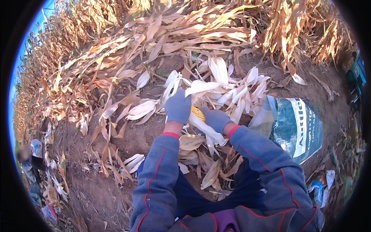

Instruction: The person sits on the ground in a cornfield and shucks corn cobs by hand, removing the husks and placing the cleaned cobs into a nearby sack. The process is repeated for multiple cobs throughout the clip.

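Observation:
A yellow ear of corn (pixel 198 113), partly husked, lies between my two gloved hands. My left hand (pixel 178 106), in a grey knit glove, is closed at the ear's left side, with pale husk leaves (pixel 173 82) sticking out above it. Gripping the ear from the right is my right hand (pixel 216 118), in a matching glove. A peeled-back husk (pixel 206 127) hangs down from the ear toward my lap. The fingers hide both ends of the ear. Just beyond my hands lies a heap of pale husks (pixel 229 90).
A green woven sack (pixel 298 127) bearing printed writing lies on the soil at right. Cut cornstalks (pixel 174 37) are piled ahead, with standing corn behind. Dry husks (pixel 214 171) lie between my legs. A person (pixel 27 165) is at far left. A teal machine or vehicle part (pixel 358 72) shows at far right.

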A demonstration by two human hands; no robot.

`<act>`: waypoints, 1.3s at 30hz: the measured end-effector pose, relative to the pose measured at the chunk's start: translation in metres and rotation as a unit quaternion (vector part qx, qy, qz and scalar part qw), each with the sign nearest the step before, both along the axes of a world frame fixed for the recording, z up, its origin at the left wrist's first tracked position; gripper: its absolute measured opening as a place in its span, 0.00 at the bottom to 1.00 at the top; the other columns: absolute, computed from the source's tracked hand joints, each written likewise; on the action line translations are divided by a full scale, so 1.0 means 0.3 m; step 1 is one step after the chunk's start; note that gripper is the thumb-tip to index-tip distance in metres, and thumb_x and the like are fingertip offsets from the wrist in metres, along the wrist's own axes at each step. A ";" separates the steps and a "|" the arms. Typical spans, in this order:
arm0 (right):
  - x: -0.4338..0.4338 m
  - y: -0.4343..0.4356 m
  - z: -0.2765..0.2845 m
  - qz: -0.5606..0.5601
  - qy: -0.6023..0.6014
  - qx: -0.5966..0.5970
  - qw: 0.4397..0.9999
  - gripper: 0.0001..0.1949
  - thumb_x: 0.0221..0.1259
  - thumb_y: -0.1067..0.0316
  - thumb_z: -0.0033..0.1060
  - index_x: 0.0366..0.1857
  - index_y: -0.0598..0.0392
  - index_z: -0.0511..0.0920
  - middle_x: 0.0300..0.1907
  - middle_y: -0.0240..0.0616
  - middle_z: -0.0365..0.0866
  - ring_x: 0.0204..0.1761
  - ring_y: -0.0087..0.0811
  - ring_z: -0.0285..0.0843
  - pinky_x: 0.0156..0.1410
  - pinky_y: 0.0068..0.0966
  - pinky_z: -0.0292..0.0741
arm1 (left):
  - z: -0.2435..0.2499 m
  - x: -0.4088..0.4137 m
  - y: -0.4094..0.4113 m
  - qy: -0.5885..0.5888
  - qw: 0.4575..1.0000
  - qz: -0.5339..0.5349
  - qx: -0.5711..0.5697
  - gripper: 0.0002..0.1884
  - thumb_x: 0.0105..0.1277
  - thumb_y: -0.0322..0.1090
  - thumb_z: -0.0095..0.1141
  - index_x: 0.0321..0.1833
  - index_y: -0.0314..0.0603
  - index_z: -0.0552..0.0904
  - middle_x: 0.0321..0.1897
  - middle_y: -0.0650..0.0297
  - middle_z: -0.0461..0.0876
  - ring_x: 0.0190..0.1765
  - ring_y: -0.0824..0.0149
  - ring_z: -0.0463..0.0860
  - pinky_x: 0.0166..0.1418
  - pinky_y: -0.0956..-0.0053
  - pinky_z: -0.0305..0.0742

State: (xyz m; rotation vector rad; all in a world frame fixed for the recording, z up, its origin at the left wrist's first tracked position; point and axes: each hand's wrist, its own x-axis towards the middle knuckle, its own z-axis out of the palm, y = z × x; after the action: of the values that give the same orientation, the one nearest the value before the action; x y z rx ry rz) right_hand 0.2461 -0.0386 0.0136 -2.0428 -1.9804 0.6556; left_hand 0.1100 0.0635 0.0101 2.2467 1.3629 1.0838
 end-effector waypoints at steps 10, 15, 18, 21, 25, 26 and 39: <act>0.178 0.075 -0.116 -0.191 -0.014 -0.052 0.980 0.37 0.44 0.38 0.60 0.52 0.61 0.71 0.44 0.54 0.80 0.47 0.49 0.80 0.52 0.36 0.74 | 0.031 -0.141 0.026 -0.549 0.629 -0.041 -0.548 0.17 0.67 0.53 0.44 0.28 0.50 0.71 0.12 0.71 0.58 0.15 0.72 0.58 0.19 0.75 0.52; 0.366 0.114 -0.290 -0.148 0.259 -0.061 0.952 0.35 0.40 0.45 0.71 0.48 0.65 0.76 0.39 0.48 0.82 0.42 0.37 0.81 0.47 0.29 0.76 | -0.156 -0.234 0.252 -0.306 0.898 0.128 -0.289 0.33 0.59 0.55 0.56 0.57 0.33 0.69 0.40 0.51 0.77 0.39 0.56 0.78 0.41 0.62 0.74; 0.277 0.075 -0.131 -0.185 0.439 -0.139 0.868 0.25 0.49 0.58 0.67 0.50 0.61 0.75 0.37 0.40 0.81 0.37 0.27 0.80 0.40 0.23 0.76 | -0.084 -0.191 0.171 0.055 0.945 0.214 -0.241 0.53 0.46 0.59 0.64 0.69 0.34 0.54 0.63 0.41 0.63 0.64 0.47 0.68 0.65 0.57 0.65; 0.226 0.060 -0.080 -0.150 0.518 -0.140 0.830 0.25 0.53 0.59 0.64 0.54 0.60 0.73 0.41 0.39 0.80 0.37 0.27 0.80 0.38 0.23 0.76 | -0.095 -0.154 0.152 0.097 0.966 -0.042 -0.234 0.49 0.47 0.57 0.64 0.68 0.36 0.59 0.64 0.45 0.64 0.64 0.50 0.68 0.65 0.62 0.65; 0.184 0.047 -0.007 -0.086 0.601 -0.169 0.776 0.27 0.56 0.58 0.62 0.57 0.60 0.69 0.44 0.39 0.79 0.38 0.25 0.80 0.40 0.21 0.79 | -0.105 -0.052 0.072 -0.150 0.890 -0.321 -0.287 0.47 0.51 0.42 0.67 0.72 0.42 0.55 0.62 0.51 0.68 0.62 0.59 0.71 0.61 0.69 0.70; 0.161 0.034 0.013 -0.083 0.624 -0.162 0.760 0.28 0.57 0.58 0.61 0.59 0.60 0.68 0.44 0.39 0.79 0.37 0.26 0.81 0.38 0.22 0.81 | -0.092 -0.060 0.067 -0.193 0.867 -0.311 -0.339 0.46 0.51 0.40 0.67 0.72 0.42 0.54 0.61 0.52 0.69 0.59 0.61 0.73 0.58 0.71 0.72; 0.130 0.005 0.030 0.032 0.549 -0.251 0.797 0.31 0.50 0.55 0.67 0.56 0.60 0.67 0.41 0.41 0.78 0.34 0.27 0.80 0.33 0.23 0.80 | -0.036 -0.052 0.054 -0.263 0.855 -0.185 -0.406 0.17 0.57 0.38 0.60 0.41 0.29 0.82 0.32 0.61 0.82 0.36 0.72 0.80 0.40 0.79 0.73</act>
State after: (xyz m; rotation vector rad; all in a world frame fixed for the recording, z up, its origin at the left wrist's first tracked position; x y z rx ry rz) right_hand 0.2852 -0.0371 0.0224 -1.1766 -1.1894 1.9657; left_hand 0.0942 0.0795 -0.0006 1.3615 0.8552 0.7022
